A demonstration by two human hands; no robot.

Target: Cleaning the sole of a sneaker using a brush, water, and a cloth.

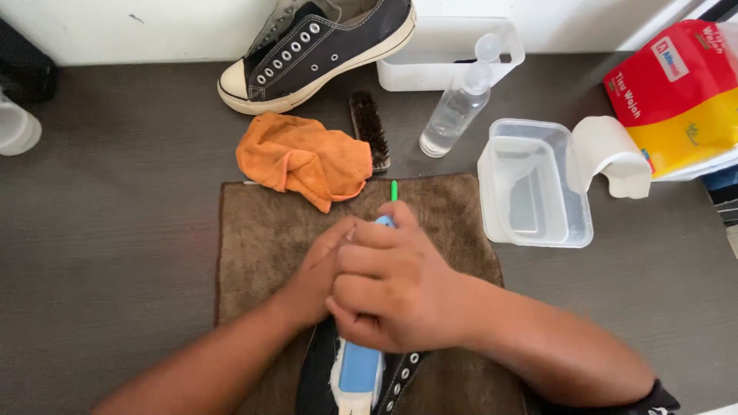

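Item held: blue-and-white brush (pixel 360 370), long-bodied, lying lengthwise along a dark sneaker (pixel 319 384) at the lower centre of the frame. A thin green tip (pixel 393 190) shows just beyond the hands at the far end; whether it belongs to the brush cannot be told.

Right hand (pixel 396 288): fingers curled and pressed together around the upper part of the brush, knuckles up.

Left hand (pixel 317 280): tucked beneath and beside the right hand, touching it; fingers mostly hidden, one extended toward the brush's far end. Whether it grips anything cannot be told.

Dark sneaker: only part shows under the hands, with white eyelets on its right edge. It rests on a brown towel (pixel 254 238) spread flat on the grey table (pixel 115 215).

Containers:
- Clear plastic tub (pixel 569 223), right of the towel; whether it holds clear liquid cannot be told.
- White rectangular bin (pixel 438 69), at the back edge; contents hidden.
- Clear spray bottle (pixel 461 100), lying tilted against the white bin; contents not discernible.
- Translucent cup (pixel 15 127), far left edge, partly cut off.

Surroundings:
- Second dark sneaker (pixel 323 50) with white sole and toe cap, propped against the back wall.
- Orange cloth (pixel 304 157), crumpled, overlapping the towel's far edge.
- Dark-bristled wooden brush (pixel 369 127), between orange cloth and spray bottle.
- Red-and-yellow tissue pack (pixel 680 92), far right, with a white sheet (pixel 611 150) curling out toward the tub.
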